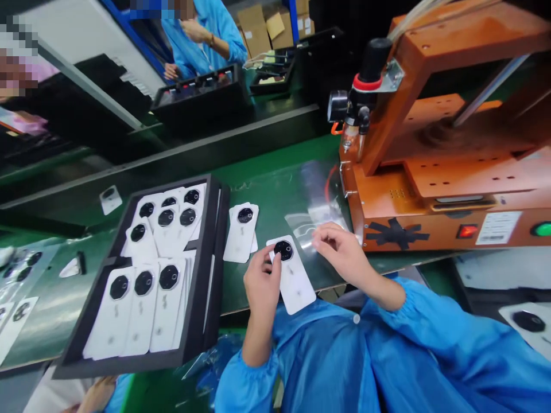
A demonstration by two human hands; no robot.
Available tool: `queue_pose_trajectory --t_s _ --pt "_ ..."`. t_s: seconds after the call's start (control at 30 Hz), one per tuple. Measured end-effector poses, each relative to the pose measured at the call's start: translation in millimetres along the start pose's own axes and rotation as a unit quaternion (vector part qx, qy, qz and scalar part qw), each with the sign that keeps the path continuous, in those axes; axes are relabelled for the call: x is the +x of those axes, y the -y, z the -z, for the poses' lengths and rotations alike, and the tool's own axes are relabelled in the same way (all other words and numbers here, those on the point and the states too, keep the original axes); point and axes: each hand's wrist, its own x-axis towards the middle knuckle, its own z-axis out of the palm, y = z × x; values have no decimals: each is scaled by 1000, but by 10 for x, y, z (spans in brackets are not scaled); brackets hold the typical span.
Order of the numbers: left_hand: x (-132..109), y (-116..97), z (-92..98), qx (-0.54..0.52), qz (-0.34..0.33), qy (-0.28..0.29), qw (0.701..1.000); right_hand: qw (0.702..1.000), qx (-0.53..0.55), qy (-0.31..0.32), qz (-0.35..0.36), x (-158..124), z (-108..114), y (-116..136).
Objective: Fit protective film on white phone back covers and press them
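A white phone back cover (298, 284) with a black round camera section near its top is in my left hand (264, 278). The fingers and thumb close on the cover's upper left edge, beside the camera section. My right hand (340, 252) is apart from the cover, to its right, with fingers curled and the thumb close to them. Anything in that pinch is too small to make out. Clear plastic film (312, 221) lies on the green table just beyond my right hand. Left of my left hand, a small stack of similar covers (241, 232) rests on the table.
A black foam tray (210, 252) with several white covers stands at the left. An orange press machine (387, 221) takes up the right side. More covers (19, 315) lie at far left. Across the bench, a person in a blue sleeve (232, 43) is beside a black box (202, 100).
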Motion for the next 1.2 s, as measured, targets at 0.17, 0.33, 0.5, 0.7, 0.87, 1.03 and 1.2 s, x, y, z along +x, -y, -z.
queue_pose_trajectory --t_s 0.17,0.33,0.5,0.7,0.87,1.03,1.2 --pt "-213 196 73 193 -127 -74 970 998 -55 -9 -11 220 -176 -133" --pt "-481 429 265 192 -365 73 908 995 -101 -5 -21 355 -257 -241" --pt "-673 489 40 236 -354 19 905 984 -176 15 -24 353 -402 -260" --pt "-651 477 -56 224 -354 -21 908 967 -243 73 -22 309 -503 -213" --pt "-650 489 -61 221 -356 -38 907 962 -260 83 -13 295 -521 -223" --pt "-663 525 -84 225 -360 -44 904 956 -283 78 -1 281 -544 -253" --pt "-663 536 -96 226 -366 -51 901 952 -297 67 18 266 -551 -291"
